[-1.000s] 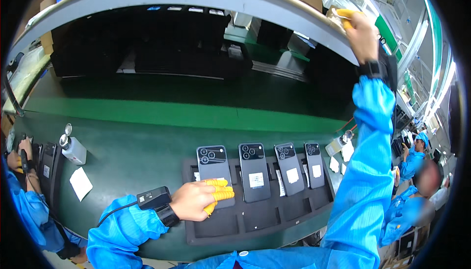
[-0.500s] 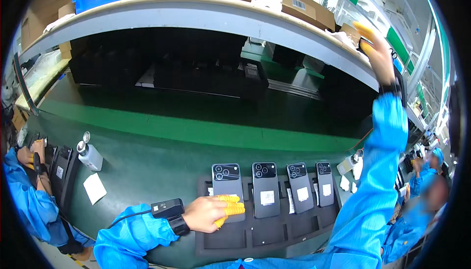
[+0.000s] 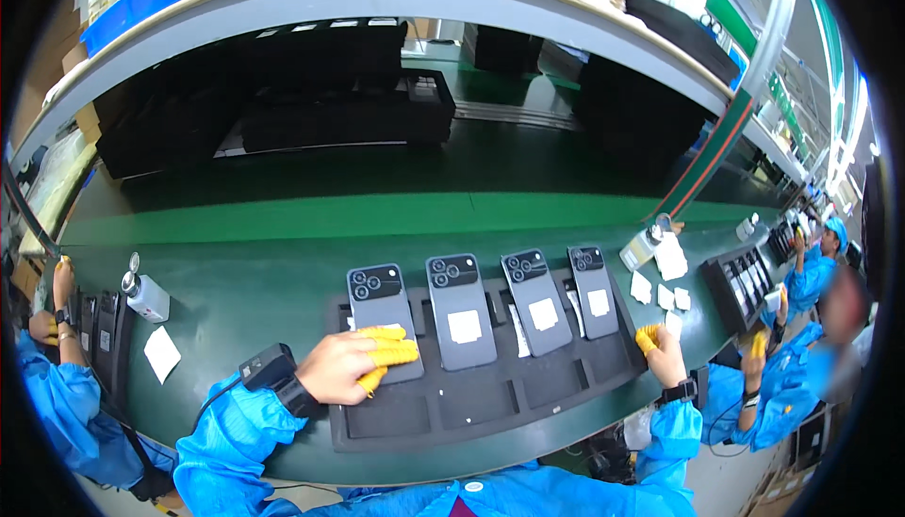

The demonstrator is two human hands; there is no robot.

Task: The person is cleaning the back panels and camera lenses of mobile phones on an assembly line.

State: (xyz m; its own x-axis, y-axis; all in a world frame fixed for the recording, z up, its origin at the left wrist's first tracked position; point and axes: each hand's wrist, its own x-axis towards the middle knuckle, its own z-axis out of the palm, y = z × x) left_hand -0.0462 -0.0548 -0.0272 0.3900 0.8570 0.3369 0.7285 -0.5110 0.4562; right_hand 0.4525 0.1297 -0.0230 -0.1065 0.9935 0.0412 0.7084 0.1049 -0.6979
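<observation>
**Hands at the phone tray**

A black tray (image 3: 405,423) lies on the green bench (image 3: 264,281), near its front edge. Four grey phones stand in the tray's back row, backs up, side by side; the three right ones carry a white sticker each.

Left hand (image 3: 351,366): rests on the lower end of the leftmost phone (image 3: 380,314), fingers (image 3: 391,355) in yellow cots, laid flat and close together across it, not pinching. A black wrist unit sits just behind the hand.

Right hand (image 3: 660,347): at the tray's right end, fingers curled, yellow cots showing; cannot tell whether it holds anything.

Left of the tray: a small bottle (image 3: 146,295) and a white slip (image 3: 162,354). Right of it: more white slips (image 3: 667,277). Other people in blue sleeves work at both sides.
</observation>
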